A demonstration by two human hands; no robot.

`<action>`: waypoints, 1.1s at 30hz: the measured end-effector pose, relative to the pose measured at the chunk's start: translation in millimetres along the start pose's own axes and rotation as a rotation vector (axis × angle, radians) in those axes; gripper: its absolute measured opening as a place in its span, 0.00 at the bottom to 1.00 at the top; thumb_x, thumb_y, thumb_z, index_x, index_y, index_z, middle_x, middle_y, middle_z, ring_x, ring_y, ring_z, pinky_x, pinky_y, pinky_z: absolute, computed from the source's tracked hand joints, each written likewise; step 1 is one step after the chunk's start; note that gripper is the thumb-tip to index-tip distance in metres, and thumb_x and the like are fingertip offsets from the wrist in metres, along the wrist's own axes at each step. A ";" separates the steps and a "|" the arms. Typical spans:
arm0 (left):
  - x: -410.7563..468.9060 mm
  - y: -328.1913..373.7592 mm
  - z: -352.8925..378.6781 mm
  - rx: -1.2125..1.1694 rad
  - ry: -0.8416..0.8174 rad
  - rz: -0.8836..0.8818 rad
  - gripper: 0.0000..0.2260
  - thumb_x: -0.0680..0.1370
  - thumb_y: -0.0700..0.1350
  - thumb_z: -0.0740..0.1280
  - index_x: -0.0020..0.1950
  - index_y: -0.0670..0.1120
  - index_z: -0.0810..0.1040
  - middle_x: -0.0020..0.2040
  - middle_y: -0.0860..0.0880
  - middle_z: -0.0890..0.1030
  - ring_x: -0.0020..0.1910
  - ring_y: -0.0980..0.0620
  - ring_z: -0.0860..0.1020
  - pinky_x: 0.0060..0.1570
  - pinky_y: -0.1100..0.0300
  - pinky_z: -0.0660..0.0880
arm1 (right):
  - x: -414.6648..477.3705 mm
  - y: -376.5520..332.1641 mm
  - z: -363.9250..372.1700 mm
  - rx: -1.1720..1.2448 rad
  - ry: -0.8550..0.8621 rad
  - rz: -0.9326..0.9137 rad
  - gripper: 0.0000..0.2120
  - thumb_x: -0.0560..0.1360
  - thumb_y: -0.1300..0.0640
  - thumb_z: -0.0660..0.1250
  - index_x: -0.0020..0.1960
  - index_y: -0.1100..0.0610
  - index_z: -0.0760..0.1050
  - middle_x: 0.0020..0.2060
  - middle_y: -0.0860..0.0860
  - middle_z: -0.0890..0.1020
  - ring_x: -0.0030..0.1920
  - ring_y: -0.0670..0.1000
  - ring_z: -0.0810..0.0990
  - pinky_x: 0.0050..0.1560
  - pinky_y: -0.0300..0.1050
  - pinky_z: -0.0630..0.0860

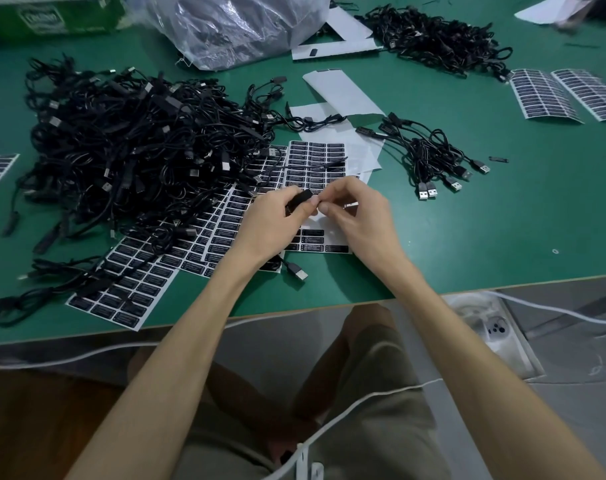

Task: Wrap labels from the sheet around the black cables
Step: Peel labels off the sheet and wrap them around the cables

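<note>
The left hand (273, 216) grips a black cable (299, 199) by its thick block-shaped part, fingers curled round it, and the right hand (357, 213) pinches the right end of that same part between thumb and forefinger, close against the left thumb; whether a label is already under the fingers I cannot tell. Both hands are held just above a label sheet (315, 161) lying on the green table (502, 230), its near rows mostly peeled bare. A USB plug (298, 271) lies on the table just beside the left wrist. To the left a big pile of cables (128, 140) sprawls over more label sheets (128, 282) that fan toward the near edge. Right of the hands lies a small bunch of cables (429, 150), its plugs pointing near. At the far right sits another cable heap (436, 39), with two further sheets (564, 93) nearer than it. A crumpled clear plastic bag (239, 26) lies far centre, and a green box (52, 15) far left
</note>
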State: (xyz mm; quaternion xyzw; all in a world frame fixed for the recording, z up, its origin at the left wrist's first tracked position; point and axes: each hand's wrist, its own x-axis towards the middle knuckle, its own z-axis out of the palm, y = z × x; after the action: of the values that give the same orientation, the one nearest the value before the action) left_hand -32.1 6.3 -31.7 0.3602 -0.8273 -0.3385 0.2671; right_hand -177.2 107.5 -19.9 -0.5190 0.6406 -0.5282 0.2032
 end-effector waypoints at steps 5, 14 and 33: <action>-0.1 1.9 -1.5 -0.080 0.027 -0.019 0.16 0.82 0.58 0.67 0.47 0.47 0.84 0.31 0.58 0.77 0.30 0.60 0.71 0.33 0.57 0.67 | 1.3 1.5 0.3 -0.014 0.015 0.025 0.04 0.79 0.63 0.70 0.48 0.56 0.79 0.40 0.44 0.82 0.39 0.37 0.77 0.41 0.28 0.72; -1.9 10.7 -9.5 -0.287 0.089 -0.028 0.14 0.86 0.51 0.63 0.51 0.44 0.83 0.33 0.52 0.73 0.31 0.58 0.69 0.34 0.61 0.66 | 3.6 1.7 -0.2 0.061 0.034 0.094 0.04 0.81 0.61 0.68 0.49 0.54 0.76 0.45 0.51 0.82 0.45 0.51 0.81 0.44 0.40 0.76; -4.5 3.9 -2.0 -0.231 0.098 -0.031 0.06 0.85 0.38 0.61 0.59 0.49 0.72 0.44 0.56 0.86 0.32 0.56 0.76 0.41 0.58 0.77 | 1.9 -0.4 -5.4 0.270 0.098 0.190 0.04 0.79 0.66 0.69 0.50 0.58 0.76 0.44 0.63 0.84 0.40 0.49 0.82 0.34 0.38 0.77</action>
State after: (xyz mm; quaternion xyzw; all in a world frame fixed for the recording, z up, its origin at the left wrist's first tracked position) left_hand -29.7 11.1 -28.4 0.3561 -0.7630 -0.4176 0.3416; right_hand -182.0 108.4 -17.1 -0.3976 0.6194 -0.6124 0.2886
